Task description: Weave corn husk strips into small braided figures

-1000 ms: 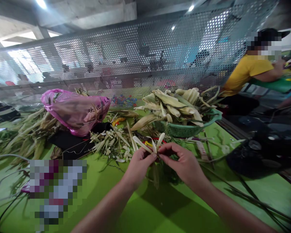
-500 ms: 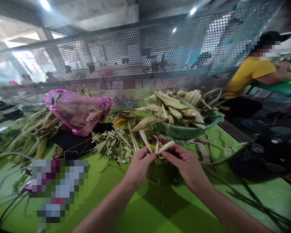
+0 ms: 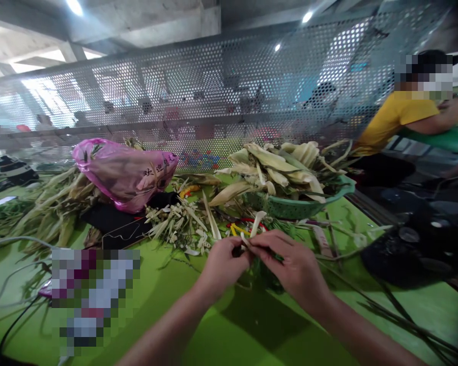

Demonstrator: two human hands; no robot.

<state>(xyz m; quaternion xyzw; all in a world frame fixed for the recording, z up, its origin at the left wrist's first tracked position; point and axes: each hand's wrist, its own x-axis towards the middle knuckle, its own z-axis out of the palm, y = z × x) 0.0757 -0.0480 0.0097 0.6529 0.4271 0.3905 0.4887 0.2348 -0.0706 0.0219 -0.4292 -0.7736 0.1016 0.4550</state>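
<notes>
My left hand point(image 3: 226, 262) and my right hand point(image 3: 288, 256) meet over the near middle of the green table, fingertips almost touching. Between them is a pale strip of corn husk point(image 3: 257, 222), its curled end sticking up above the right fingers. Both hands are closed in a pinch on it; its lower part is hidden by the fingers. Just beyond, red and yellow handles point(image 3: 234, 229), perhaps of scissors or pliers, lie on the table. Left of the hands is a pile of small husk scraps point(image 3: 179, 221).
A green basket point(image 3: 290, 207) heaped with dry corn husks point(image 3: 278, 162) stands behind. A pink plastic bag point(image 3: 125, 175) sits at the left by more husks point(image 3: 57, 208). A black object point(image 3: 404, 254) is at the right. A perforated metal screen point(image 3: 198, 96) crosses the back; a person in yellow point(image 3: 397, 117) sits beyond.
The hands have come closer together. The husk pieces that spread apart above the fingers are now gathered, with mainly one curled end showing. The view has shifted slightly.
</notes>
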